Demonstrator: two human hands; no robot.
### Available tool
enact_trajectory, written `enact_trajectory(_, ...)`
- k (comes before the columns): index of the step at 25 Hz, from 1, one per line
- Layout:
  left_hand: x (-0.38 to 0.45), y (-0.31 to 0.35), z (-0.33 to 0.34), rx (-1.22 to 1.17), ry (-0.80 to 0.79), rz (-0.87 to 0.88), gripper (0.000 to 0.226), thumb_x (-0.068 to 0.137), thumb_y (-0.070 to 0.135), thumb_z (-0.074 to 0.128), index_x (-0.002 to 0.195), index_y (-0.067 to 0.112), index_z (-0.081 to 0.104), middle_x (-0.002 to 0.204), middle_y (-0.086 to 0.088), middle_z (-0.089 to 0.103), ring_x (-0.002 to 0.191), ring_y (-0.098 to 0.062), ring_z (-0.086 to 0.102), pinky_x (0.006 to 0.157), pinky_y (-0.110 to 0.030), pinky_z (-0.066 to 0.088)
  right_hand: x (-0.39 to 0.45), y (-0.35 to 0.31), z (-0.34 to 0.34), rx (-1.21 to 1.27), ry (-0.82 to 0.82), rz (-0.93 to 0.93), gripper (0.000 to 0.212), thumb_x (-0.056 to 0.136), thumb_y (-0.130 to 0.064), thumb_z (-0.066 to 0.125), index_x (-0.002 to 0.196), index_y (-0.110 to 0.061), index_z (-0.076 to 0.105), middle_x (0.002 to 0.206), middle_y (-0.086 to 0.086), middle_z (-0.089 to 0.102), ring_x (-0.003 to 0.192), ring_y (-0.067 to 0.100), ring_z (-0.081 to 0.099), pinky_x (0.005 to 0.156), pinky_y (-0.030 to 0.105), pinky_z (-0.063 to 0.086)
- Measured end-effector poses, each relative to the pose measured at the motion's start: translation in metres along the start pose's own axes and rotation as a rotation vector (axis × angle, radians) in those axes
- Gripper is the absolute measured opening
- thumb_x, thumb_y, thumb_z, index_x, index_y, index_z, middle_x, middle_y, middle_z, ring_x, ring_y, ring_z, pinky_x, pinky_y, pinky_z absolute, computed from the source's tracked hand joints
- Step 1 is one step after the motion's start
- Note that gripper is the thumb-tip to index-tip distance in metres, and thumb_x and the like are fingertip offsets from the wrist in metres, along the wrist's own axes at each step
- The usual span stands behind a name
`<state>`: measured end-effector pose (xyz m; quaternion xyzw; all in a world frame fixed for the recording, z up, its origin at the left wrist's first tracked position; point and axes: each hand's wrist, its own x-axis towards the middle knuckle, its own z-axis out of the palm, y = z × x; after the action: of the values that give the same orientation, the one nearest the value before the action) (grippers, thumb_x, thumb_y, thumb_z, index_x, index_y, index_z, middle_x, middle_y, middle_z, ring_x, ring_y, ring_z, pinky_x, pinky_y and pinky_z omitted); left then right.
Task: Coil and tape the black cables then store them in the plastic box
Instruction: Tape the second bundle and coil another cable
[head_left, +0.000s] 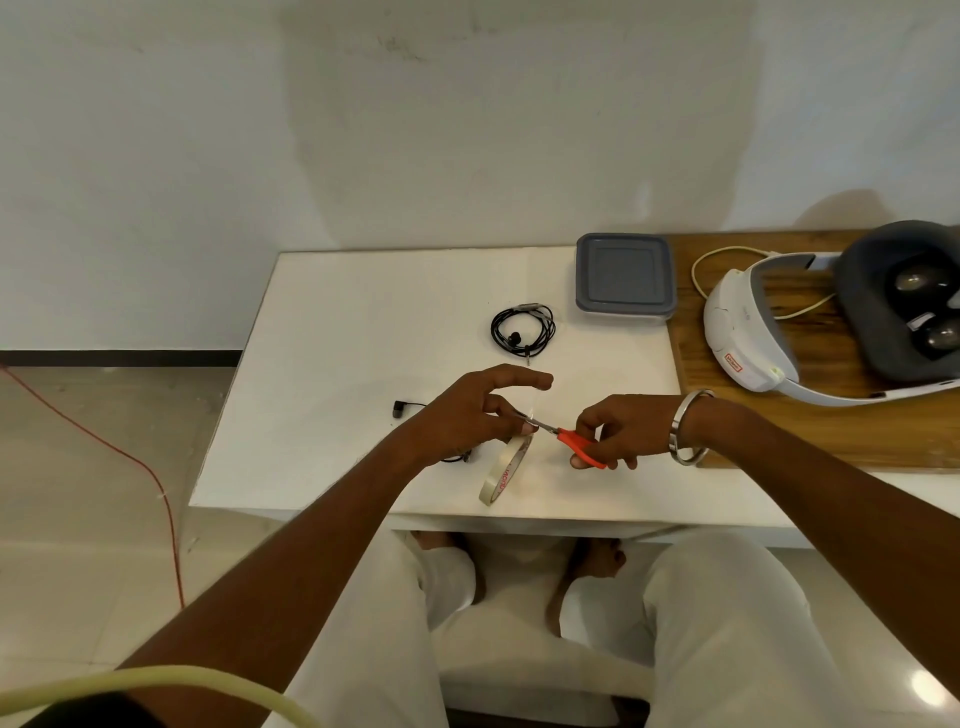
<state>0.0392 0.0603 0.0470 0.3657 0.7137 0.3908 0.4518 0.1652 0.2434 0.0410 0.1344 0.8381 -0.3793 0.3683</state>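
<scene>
Orange-handled scissors (566, 439) are gripped in the right hand (613, 431), fingers curled through and around the handle loops. The metal blades point left toward the left hand (467, 415), and their tips meet a short strip of clear tape pinched between the left thumb and a fingertip. The remaining left fingers are extended above the strip. A metal bangle (688, 427) sits on the right wrist.

Tape roll (506, 469): stands on edge on the white tabletop (337, 364), just below the left hand, near the front edge at the centre. Whether the strip is joined to the roll cannot be determined.

Coiled black cable (523, 331): lies flat in a loose ring at the centre of the tabletop, toward the rear edge, apart from both hands.

Second black cable (402, 409): partly hidden under the left hand and wrist. One plug end protrudes to the left of the hand; another short section shows beneath the wrist.

Plastic box (625, 277): positioned at the rear right corner of the tabletop, grey lid fitted, just right of the coiled cable.

Wooden board (779, 421): adjoins the right edge of the tabletop and carries a white headset (748, 332) with a pale cable.
</scene>
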Motion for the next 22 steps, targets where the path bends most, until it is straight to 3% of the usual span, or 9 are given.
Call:
enact_trajectory(3,-0.001,0.0,-0.001,-0.013,0.007,-0.004,0.055,0.083,-0.002,0.068,0.128,0.027,0.056,0.134,0.01,0.056,0.09,-0.016,0.071,0.094,-0.022,0.051,0.003,0.005,0.0,-0.042,0.042,-0.015,0.021,0.083,-0.046,0.063,0.082,-0.025,0.06,0.073,-0.002,0.065,0.059,0.009,0.056,0.063,0.02,0.048)
enact_trajectory(6,-0.002,-0.002,0.0,-0.066,-0.001,-0.014,0.06,0.081,-0.004,0.068,0.13,0.028,0.054,0.134,0.009,0.057,0.088,-0.015,0.072,0.083,-0.012,0.052,0.002,0.006,0.001,-0.037,0.109,-0.041,0.024,0.082,-0.045,0.063,0.085,-0.021,0.063,0.073,-0.001,0.066,0.059,0.009,0.057,0.064,0.02,0.048)
enact_trajectory(10,-0.004,-0.006,0.001,-0.107,0.023,-0.051,0.063,0.081,-0.001,0.07,0.132,0.03,0.052,0.115,-0.004,0.07,0.092,-0.015,0.072,0.073,-0.003,0.047,-0.003,0.016,-0.004,0.017,0.252,-0.026,0.031,0.084,-0.041,0.062,0.092,-0.011,0.066,0.079,0.001,0.064,0.068,0.015,0.06,0.062,0.021,0.049)
enact_trajectory(12,-0.005,-0.008,0.001,-0.136,0.034,-0.057,0.064,0.081,-0.001,0.07,0.134,0.029,0.05,0.101,-0.009,0.074,0.092,-0.016,0.072,0.074,-0.004,0.047,-0.002,0.029,-0.006,-0.142,0.377,0.067,0.04,0.085,-0.047,0.058,0.093,-0.009,0.068,0.086,0.005,0.06,0.073,0.019,0.056,0.058,0.02,0.041)
enact_trajectory(15,-0.005,-0.008,0.004,-0.145,0.043,-0.044,0.064,0.082,-0.002,0.069,0.134,0.029,0.049,0.098,-0.007,0.074,0.091,-0.013,0.072,0.075,-0.003,0.046,-0.002,0.042,-0.011,-0.273,0.459,0.336,0.049,0.088,-0.052,0.051,0.097,-0.007,0.065,0.084,0.008,0.062,0.071,0.018,0.053,0.062,0.022,0.039)
enact_trajectory(19,-0.002,-0.01,0.006,-0.147,0.04,-0.042,0.065,0.082,-0.003,0.068,0.135,0.03,0.048,0.1,-0.003,0.074,0.092,-0.012,0.071,0.089,-0.013,0.046,0.002,0.049,-0.012,-0.262,0.524,0.528,0.049,0.086,-0.053,0.054,0.092,-0.005,0.062,0.064,0.003,0.051,0.056,0.014,0.046,0.06,0.024,0.039)
enact_trajectory(21,-0.001,-0.011,0.009,-0.166,0.042,-0.036,0.064,0.083,-0.002,0.068,0.135,0.028,0.048,0.101,-0.004,0.074,0.092,-0.012,0.071,0.096,-0.02,0.049,0.004,0.052,-0.008,-0.181,0.523,0.537,0.044,0.084,-0.047,0.061,0.091,-0.003,0.061,0.074,0.008,0.061,0.065,0.02,0.058,0.062,0.027,0.047)
enact_trajectory(22,-0.001,-0.012,0.01,-0.17,0.043,-0.032,0.063,0.083,-0.001,0.068,0.135,0.028,0.048,0.1,-0.002,0.074,0.091,-0.011,0.071,0.093,-0.017,0.05,0.005,0.054,-0.006,-0.119,0.518,0.526,0.042,0.083,-0.041,0.065,0.093,0.0,0.062,0.081,0.012,0.066,0.073,0.025,0.064,0.067,0.031,0.053)
